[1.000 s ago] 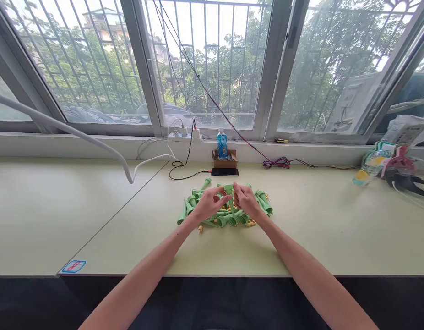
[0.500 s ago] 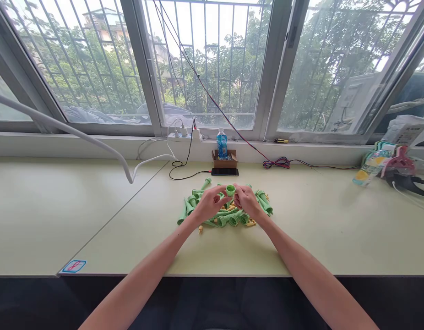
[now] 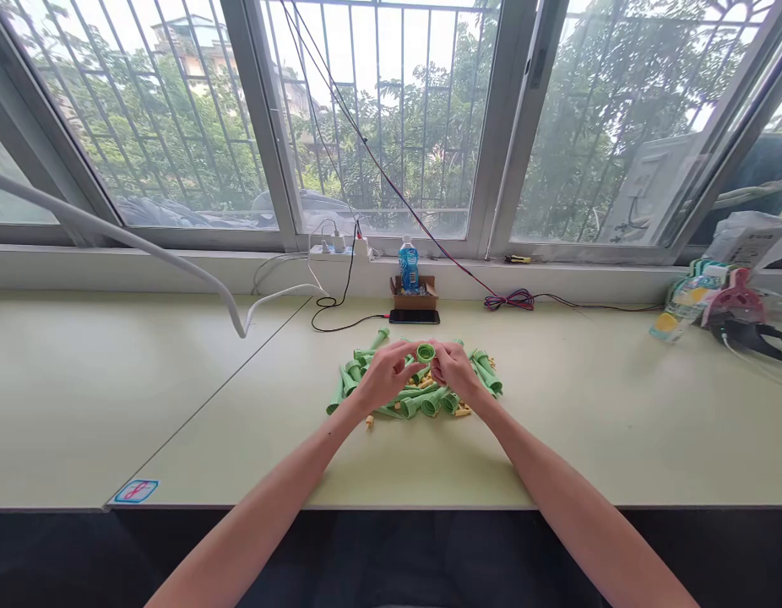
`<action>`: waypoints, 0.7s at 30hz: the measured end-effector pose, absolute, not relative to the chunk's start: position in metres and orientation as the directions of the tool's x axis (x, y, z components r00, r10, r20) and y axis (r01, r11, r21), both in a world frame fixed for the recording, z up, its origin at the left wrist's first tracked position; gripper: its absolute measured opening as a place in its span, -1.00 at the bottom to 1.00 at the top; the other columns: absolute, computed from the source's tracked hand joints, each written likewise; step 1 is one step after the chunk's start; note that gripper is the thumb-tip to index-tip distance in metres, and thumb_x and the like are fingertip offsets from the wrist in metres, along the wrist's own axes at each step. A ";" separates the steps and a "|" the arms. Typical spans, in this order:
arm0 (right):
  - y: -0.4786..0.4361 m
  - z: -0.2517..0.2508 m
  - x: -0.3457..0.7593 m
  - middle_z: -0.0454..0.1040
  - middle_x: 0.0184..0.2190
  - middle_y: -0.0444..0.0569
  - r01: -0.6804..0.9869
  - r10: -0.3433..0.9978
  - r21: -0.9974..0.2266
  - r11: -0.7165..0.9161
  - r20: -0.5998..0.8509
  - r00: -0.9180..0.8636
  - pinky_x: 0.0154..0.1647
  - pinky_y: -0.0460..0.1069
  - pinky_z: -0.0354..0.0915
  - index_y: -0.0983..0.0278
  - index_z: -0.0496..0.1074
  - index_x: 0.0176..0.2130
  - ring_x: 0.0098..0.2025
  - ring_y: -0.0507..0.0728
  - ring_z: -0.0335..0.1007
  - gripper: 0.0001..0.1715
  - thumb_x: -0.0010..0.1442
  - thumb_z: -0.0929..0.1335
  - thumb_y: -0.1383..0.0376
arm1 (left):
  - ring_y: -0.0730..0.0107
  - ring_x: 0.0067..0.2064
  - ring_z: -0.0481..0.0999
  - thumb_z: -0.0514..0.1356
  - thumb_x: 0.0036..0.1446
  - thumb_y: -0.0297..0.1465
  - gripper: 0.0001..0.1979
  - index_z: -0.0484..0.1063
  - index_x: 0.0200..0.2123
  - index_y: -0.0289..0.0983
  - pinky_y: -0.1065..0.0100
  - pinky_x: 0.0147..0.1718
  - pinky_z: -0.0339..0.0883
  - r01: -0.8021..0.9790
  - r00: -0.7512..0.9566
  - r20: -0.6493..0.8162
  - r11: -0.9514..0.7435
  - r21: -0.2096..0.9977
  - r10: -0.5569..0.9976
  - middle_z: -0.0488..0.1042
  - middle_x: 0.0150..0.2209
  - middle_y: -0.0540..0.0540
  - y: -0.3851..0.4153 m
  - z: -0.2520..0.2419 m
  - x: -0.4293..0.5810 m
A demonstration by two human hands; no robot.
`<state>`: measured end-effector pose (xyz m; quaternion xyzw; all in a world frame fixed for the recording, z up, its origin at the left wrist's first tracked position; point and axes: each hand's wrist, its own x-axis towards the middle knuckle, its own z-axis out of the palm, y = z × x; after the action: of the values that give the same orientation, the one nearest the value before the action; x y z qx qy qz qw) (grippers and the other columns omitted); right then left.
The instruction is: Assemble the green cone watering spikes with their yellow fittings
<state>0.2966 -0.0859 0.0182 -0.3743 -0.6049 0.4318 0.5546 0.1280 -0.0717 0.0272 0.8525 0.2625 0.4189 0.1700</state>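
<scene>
A person's two bare hands meet over a table [image 3: 587,422] by a window [image 3: 378,118], holding a single green cone [image 3: 426,354] between them, its round mouth turned toward the camera. The left hand [image 3: 389,371] pinches the cone from the left, fingers across its far side and thumb at its near side; the right hand [image 3: 453,369], fingers curled in, grips it from the right. Beneath and around the hands spreads a heap of other cones [image 3: 431,407], some lying with their open ends toward the near edge, mixed with small yellow pieces [image 3: 422,383]. One loose piece [image 3: 369,421] lies just outside the heap on its near left side, close to the left wrist. Beyond the heap, a phone [image 3: 415,317] lies flat on the table, a black cable [image 3: 346,328] running to its left end. Just behind it sits an open box [image 3: 415,301] with a blue bottle [image 3: 409,265] upright at it. A power strip [image 3: 331,252] rests on the sill to the left, and a bundled cord [image 3: 510,300] lies to the right. At far right, a clear bottle [image 3: 681,311] leans beside a pink object [image 3: 738,297]. A marked label [image 3: 136,491] sticks to the table's near left edge. Outside, bars [image 3: 377,84] stand before green trees [image 3: 619,118].
</scene>
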 end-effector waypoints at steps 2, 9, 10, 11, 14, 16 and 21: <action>-0.086 0.018 0.296 0.03 -0.81 -0.23 -0.028 0.931 -0.937 0.348 0.349 -0.106 -0.75 -0.08 -0.06 0.21 0.08 -0.70 -0.78 -0.04 -0.03 -0.42 0.25 0.21 0.05 | 0.61 -0.55 0.15 0.17 0.24 -0.30 -0.67 0.44 0.06 -0.17 0.48 -0.50 0.17 0.306 0.512 0.636 -0.814 0.493 0.578 0.37 -0.35 0.00 -0.072 0.028 0.128; -0.090 0.022 0.296 0.03 -0.81 -0.22 0.010 0.934 -0.939 0.344 0.341 -0.109 -0.72 -0.07 -0.05 0.21 0.08 -0.69 -0.77 -0.04 -0.04 -0.44 0.25 0.19 0.05 | 0.56 -0.51 0.20 0.11 0.29 -0.26 -0.66 0.42 0.08 -0.18 0.47 -0.45 0.20 0.328 0.536 0.659 -0.850 0.413 0.527 0.36 -0.36 -0.02 -0.072 0.027 0.125; -0.090 0.023 0.296 0.03 -0.81 -0.22 0.021 0.937 -0.941 0.337 0.333 -0.108 -0.72 -0.07 -0.04 0.21 0.09 -0.68 -0.76 -0.03 -0.04 -0.44 0.25 0.19 0.04 | 0.56 -0.51 0.19 0.09 0.29 -0.26 -0.67 0.42 0.08 -0.18 0.47 -0.45 0.19 0.328 0.542 0.662 -0.856 0.400 0.517 0.37 -0.34 -0.03 -0.071 0.026 0.125; -0.091 0.024 0.296 0.03 -0.81 -0.23 0.029 0.940 -0.943 0.330 0.326 -0.104 -0.72 -0.07 -0.04 0.21 0.09 -0.68 -0.76 -0.04 -0.04 -0.44 0.24 0.19 0.03 | 0.56 -0.51 0.19 0.08 0.30 -0.27 -0.67 0.41 0.09 -0.18 0.47 -0.45 0.19 0.328 0.548 0.665 -0.862 0.388 0.507 0.38 -0.31 -0.05 -0.071 0.026 0.124; -0.091 0.024 0.296 0.02 -0.81 -0.24 0.041 0.944 -0.947 0.319 0.314 -0.101 -0.72 -0.07 -0.03 0.21 0.09 -0.66 -0.76 -0.04 -0.06 -0.45 0.24 0.20 0.01 | 0.57 -0.51 0.19 0.06 0.32 -0.29 -0.67 0.40 0.09 -0.17 0.46 -0.46 0.18 0.332 0.560 0.666 -0.870 0.365 0.493 0.40 -0.24 -0.08 -0.070 0.025 0.123; -0.090 0.023 0.296 0.02 -0.81 -0.24 0.057 0.943 -0.944 0.326 0.320 -0.094 -0.72 -0.07 -0.03 0.21 0.09 -0.65 -0.76 -0.04 -0.06 -0.44 0.24 0.20 -0.01 | 0.58 -0.52 0.20 0.05 0.32 -0.29 -0.68 0.40 0.07 -0.17 0.46 -0.46 0.19 0.348 0.553 0.659 -0.860 0.374 0.510 0.40 -0.22 -0.09 -0.071 0.025 0.124; -0.084 0.016 0.295 0.06 -0.77 -0.22 0.131 0.921 -0.912 0.389 0.389 -0.023 -0.69 -0.08 0.00 0.22 0.07 -0.65 -0.73 -0.04 0.00 -0.39 0.26 0.20 -0.07 | 0.63 -0.56 0.19 0.14 0.24 -0.27 -0.72 0.40 -0.01 -0.20 0.47 -0.51 0.22 0.375 0.450 0.619 -0.765 0.523 0.644 0.40 -0.19 -0.07 -0.075 0.028 0.131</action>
<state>0.2948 -0.0844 0.0163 -0.4238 -0.6207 0.3550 0.5559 0.1312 -0.0751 0.0278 0.8368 0.3043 0.4271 0.1573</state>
